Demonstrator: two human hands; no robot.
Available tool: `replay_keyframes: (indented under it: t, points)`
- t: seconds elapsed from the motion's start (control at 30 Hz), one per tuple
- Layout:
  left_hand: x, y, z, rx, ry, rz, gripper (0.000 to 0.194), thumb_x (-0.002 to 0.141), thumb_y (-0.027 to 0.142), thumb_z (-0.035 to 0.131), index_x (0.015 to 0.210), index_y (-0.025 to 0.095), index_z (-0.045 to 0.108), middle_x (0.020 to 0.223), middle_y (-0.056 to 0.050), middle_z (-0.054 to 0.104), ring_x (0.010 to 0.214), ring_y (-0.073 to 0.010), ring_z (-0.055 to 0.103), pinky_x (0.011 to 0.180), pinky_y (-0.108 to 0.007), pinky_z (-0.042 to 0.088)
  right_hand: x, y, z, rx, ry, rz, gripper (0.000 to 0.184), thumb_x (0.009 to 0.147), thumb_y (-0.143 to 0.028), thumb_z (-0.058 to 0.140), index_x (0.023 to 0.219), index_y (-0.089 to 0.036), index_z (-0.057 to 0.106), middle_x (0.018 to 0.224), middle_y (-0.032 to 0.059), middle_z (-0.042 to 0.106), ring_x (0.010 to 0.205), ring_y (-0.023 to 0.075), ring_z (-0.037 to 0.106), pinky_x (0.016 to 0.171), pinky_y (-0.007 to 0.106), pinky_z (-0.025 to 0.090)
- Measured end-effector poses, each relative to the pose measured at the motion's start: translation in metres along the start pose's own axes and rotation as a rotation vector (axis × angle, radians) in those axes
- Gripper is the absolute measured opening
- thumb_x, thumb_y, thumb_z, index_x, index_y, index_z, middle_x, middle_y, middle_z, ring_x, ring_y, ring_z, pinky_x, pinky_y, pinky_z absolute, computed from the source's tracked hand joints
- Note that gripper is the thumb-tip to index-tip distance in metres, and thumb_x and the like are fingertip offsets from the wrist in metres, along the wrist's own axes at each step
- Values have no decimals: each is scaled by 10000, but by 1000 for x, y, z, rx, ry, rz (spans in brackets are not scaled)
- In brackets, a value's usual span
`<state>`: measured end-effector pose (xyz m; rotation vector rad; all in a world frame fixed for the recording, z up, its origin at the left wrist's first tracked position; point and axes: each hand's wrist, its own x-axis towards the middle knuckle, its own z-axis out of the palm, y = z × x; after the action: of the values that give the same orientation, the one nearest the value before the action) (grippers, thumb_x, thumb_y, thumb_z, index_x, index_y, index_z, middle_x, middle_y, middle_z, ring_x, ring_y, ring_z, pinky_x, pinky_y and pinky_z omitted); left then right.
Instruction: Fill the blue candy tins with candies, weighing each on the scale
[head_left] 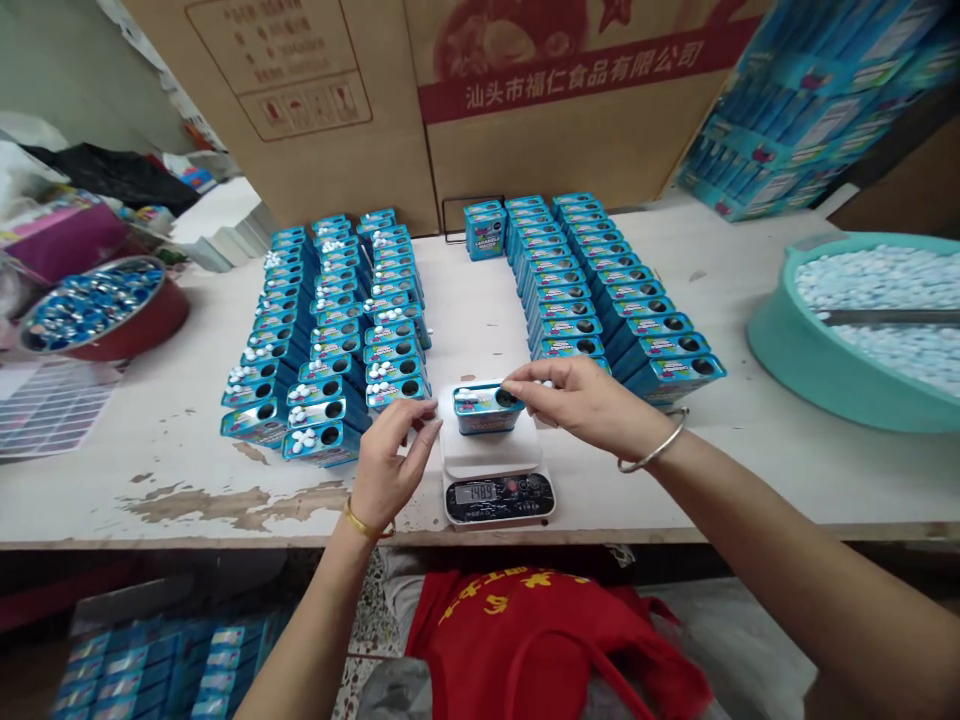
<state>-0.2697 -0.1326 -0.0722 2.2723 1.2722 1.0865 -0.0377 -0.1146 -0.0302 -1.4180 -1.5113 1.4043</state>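
A small blue tin (486, 418) with a round dark hole in its top stands upright on a white kitchen scale (491, 460); the display seems to read 1489, its decimal point unclear. White candies (466, 396) lie on the tin's lid. My right hand (581, 402) is closed in a pinch over the hole, its fingertips at the tin's right end. Bits of white candy show between its fingers. Left of the scale is my left hand (394, 455), thumb and forefinger slightly apart, nothing visible between them and not touching the tin.
Rows of blue tins with white candies on top (322, 340) stand left; more blue tins (592, 270) stand right. A teal tub (825, 375) holds white candies, and a red bowl (142, 325) holds blue-wrapped pieces. Cardboard (360, 170) stands behind; stacked blue packs (787, 150) are back right.
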Motion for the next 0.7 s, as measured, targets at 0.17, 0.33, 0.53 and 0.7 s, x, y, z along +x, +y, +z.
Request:
replay_keyframes:
  t: [0.17, 0.33, 0.53, 0.7]
  points:
    - [-14, -9, -4, 6, -6, -83, 125, 883, 224, 525, 969, 177, 603, 865, -41, 629, 716, -111, 543, 620, -233, 428, 9, -8, -3, -432, -101, -92, 234, 835, -305, 543, 932, -150, 690, 724, 23, 634, 624, 122, 504, 571, 232, 347]
    - [-21, -16, -2, 6, -1, -119, 119, 884, 220, 522, 951, 170, 606, 832, -36, 624, 700, -106, 536, 618, -227, 422, 12, -13, -3, -638, -79, -88, 202, 829, -330, 573, 967, -187, 610, 788, 28, 616, 720, 150, 520, 618, 238, 349]
    - [-25, -21, 0, -14, -1, -132, 109, 880, 212, 528, 936, 165, 609, 816, -35, 617, 694, -104, 529, 608, -228, 410, 15, -23, -1, -694, -69, -79, 121, 795, -276, 625, 879, -193, 600, 712, 7, 561, 681, 143, 485, 591, 237, 325]
    - [-35, -27, 1, -27, 7, -176, 91, 876, 207, 539, 914, 162, 608, 808, -30, 612, 685, -96, 512, 611, -223, 402, 5, -25, -12, -120, 28, 52, 143, 799, -273, 627, 710, -162, 610, 573, -24, 475, 505, 70, 382, 453, 205, 264]
